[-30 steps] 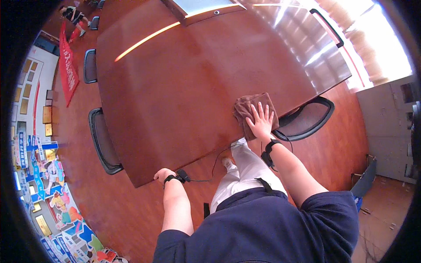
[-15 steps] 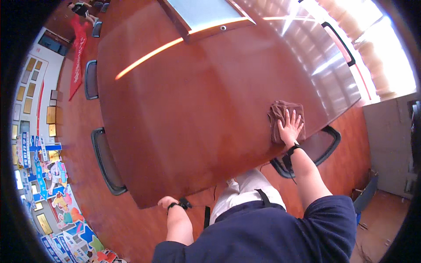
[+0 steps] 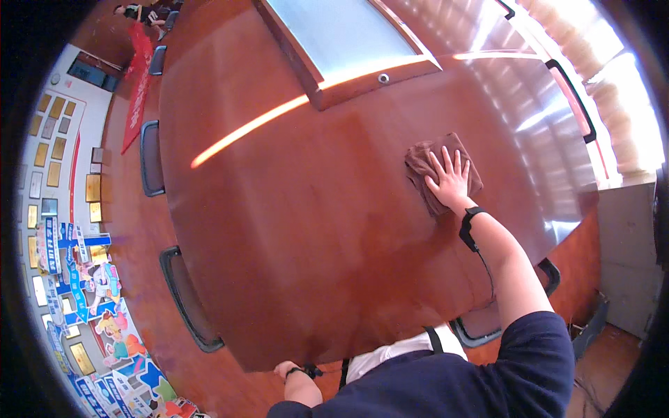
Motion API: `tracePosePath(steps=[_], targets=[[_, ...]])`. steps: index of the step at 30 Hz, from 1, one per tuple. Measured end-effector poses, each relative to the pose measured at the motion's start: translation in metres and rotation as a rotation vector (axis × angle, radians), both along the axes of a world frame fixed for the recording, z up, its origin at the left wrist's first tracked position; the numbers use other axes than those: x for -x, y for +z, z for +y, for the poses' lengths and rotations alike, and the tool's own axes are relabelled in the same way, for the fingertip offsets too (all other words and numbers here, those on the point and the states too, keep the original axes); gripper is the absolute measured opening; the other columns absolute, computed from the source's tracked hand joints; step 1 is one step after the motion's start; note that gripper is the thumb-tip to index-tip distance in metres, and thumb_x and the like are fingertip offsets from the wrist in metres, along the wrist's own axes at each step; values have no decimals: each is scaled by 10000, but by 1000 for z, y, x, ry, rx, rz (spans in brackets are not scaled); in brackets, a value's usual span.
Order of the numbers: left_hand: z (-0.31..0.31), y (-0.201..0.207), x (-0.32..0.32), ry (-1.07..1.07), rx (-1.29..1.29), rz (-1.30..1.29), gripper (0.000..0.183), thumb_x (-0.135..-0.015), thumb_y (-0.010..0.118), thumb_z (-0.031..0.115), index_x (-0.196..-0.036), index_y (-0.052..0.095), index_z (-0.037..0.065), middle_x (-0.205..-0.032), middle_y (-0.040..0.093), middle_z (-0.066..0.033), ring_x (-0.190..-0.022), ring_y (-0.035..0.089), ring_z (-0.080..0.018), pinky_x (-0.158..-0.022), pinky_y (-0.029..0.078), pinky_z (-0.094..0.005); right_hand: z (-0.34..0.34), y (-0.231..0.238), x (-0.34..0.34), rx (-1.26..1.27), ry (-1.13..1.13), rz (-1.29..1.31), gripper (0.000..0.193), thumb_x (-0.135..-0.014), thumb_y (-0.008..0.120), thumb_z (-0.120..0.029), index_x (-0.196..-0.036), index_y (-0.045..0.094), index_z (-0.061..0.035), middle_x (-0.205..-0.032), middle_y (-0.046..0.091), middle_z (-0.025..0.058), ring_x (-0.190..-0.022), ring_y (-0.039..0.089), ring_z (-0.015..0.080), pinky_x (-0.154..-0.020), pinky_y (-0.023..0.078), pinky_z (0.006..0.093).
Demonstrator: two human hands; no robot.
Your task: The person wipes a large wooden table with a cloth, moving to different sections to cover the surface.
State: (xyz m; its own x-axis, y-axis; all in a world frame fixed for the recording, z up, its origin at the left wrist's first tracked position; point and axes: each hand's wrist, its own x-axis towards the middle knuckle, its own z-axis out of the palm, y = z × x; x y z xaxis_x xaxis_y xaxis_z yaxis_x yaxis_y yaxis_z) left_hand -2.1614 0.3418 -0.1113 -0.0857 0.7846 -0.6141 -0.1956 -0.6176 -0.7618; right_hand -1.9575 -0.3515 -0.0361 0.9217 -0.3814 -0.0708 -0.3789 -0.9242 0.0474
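Note:
My right hand (image 3: 451, 180) lies flat with spread fingers on a folded brown cloth (image 3: 426, 157), pressing it against the glossy reddish-brown table (image 3: 306, 230). The cloth sits on the right part of the tabletop, bunched at its left side. A black band with a thin cord circles my right wrist. Down at the table's near edge, my left hand (image 3: 284, 368) touches the rim. Its fingers are too small and partly hidden to make out. It also wears a black wristband.
A wood-framed recessed panel (image 3: 348, 42) is set into the table's far part. Dark-framed chairs stand around it, including one at the left (image 3: 182, 299) and one at the near right (image 3: 481, 331). A grey cabinet (image 3: 627, 251) stands at right. Someone sits far left beyond a red banner (image 3: 139, 97).
My right hand has pushed the cloth across the tabletop, away from the near right edge and toward the middle. I lean further over the table. My left hand stays at the near edge.

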Motion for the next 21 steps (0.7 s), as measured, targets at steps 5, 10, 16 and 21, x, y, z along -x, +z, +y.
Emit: tracePosePath(steps=[5, 10, 16, 21], targets=[[-15, 15, 0, 137, 0, -233, 573, -909, 406, 547, -1398, 409, 249, -1448, 400, 42, -1302, 391, -213, -993, 379, -514, -14, -8, -105, 19, -11, -72, 656, -897, 390, -566, -1483, 216, -326, -1563, 134, 52, -1434, 61, 356, -1116, 26, 600], [-24, 29, -3, 169, -13, -262, 569, -905, 416, 549, -1388, 422, 249, -1433, 414, 35, -1292, 401, -219, -988, 379, -521, -27, -14, -221, 63, 29, -118, 656, -894, 391, -574, -1480, 208, -342, -1561, 152, 49, -1430, 102, 357, -1119, 63, 598], [-31, 34, -13, 190, -22, -249, 564, -900, 427, 550, -1377, 437, 249, -1416, 431, 27, -1280, 412, -227, -981, 380, -529, -61, -26, -304, 116, 30, -245, 695, -889, 391, -617, -1479, 234, -285, -1556, 158, 53, -1440, 62, 324, -1124, 55, 591], [-37, 23, -22, 193, -5, -226, 560, -895, 436, 552, -1367, 449, 249, -1401, 445, 20, -1271, 422, -234, -975, 380, -536, -87, -34, -320, 112, 55, -351, 627, -904, 377, -607, -1343, 470, -170, -1530, 219, 80, -1418, 145, 327, -1106, 69, 613]])
